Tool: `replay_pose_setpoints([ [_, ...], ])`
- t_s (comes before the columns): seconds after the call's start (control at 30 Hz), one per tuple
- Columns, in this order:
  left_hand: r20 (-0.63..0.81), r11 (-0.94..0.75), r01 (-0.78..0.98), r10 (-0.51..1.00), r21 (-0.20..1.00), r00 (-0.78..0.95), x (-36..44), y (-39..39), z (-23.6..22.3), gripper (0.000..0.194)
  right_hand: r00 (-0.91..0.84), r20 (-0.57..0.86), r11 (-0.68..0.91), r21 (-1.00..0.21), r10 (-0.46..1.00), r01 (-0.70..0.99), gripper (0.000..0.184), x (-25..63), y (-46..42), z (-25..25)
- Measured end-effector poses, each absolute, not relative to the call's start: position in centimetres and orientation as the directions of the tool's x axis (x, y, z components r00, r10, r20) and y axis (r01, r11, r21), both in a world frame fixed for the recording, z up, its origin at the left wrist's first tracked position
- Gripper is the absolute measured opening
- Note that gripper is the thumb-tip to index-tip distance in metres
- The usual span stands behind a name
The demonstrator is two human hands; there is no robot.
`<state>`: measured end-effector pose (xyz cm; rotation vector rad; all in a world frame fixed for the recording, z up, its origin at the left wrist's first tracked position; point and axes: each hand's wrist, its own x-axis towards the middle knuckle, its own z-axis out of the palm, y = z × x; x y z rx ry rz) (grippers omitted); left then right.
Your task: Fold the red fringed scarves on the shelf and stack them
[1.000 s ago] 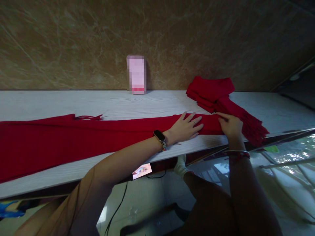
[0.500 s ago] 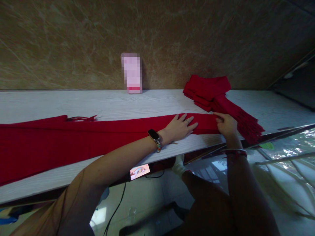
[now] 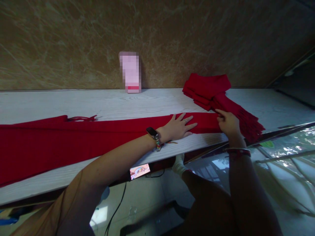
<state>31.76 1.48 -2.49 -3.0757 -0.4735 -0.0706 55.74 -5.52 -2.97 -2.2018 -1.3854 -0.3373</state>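
Note:
A long red scarf (image 3: 73, 137) lies stretched along the white wood-grain table (image 3: 118, 105), folded lengthwise, with a fringe showing at its left part. My left hand (image 3: 178, 127) rests flat on the scarf near its right end, fingers spread. My right hand (image 3: 228, 124) sits at the scarf's right end with the fingers curled on the cloth edge. Just behind my right hand lies a pile of folded red scarves (image 3: 211, 90), and a fringed end of them trails to the table's front edge.
A pink box (image 3: 130, 72) stands against the brown marble wall at the table's back. Under the table edge a phone (image 3: 139, 171) with a lit screen and a black cable show. A glass surface reflects light at the lower right.
The view has shifted a little. My left hand slid slightly left along the scarf; my right hand stays at the scarf's right end.

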Motion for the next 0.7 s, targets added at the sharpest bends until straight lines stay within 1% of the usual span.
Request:
replay_pose_setpoints([
  [0.1,0.025,-0.953,0.303,0.303,-0.001,0.953,31.6,1.3,-2.2,0.054,0.379,0.565,-0.319,-0.207,0.733,0.925,0.046,54.3,-5.8,-2.3],
  [0.17,0.025,-0.952,0.305,0.305,0.013,0.952,31.6,1.2,-2.2,0.056,0.306,0.586,-0.273,-0.147,0.751,0.951,0.044,52.9,-5.9,-2.5],
  [0.23,0.033,-0.952,0.304,0.304,0.022,0.952,31.6,1.1,-2.3,0.057,0.244,0.515,-0.242,-0.072,0.822,0.968,0.042,51.5,-5.9,-3.2],
  [0.3,0.036,-0.952,0.306,0.307,0.023,0.951,31.7,1.2,-2.5,0.056,0.232,0.418,-0.248,-0.017,0.878,0.969,0.043,50.7,-5.9,-4.2],
  [0.37,0.04,-0.951,0.308,0.309,0.025,0.95,31.7,1.2,-2.8,0.055,0.262,0.357,-0.28,-0.001,0.897,0.96,0.045,50.7,-6.1,-4.9],
  [0.5,0.078,-0.951,0.307,0.308,0.034,0.948,31.6,1.2,-2.9,0.056,0.296,0.306,-0.314,0.01,0.905,0.949,0.047,51.6,-6.4,-4.9],
  [0.6,0.065,-0.936,0.338,0.344,0.095,0.937,30.5,1.5,-2.4,0.061,0.274,0.338,-0.306,0.047,0.901,0.951,0.047,51.2,-6.3,-4.2],
  [0.7,0.016,-0.887,0.421,0.432,0.189,0.902,27.7,2.0,-1.8,0.066,0.2,0.392,-0.223,0.015,0.898,0.975,0.049,49.7,-5.7,-3.9],
])
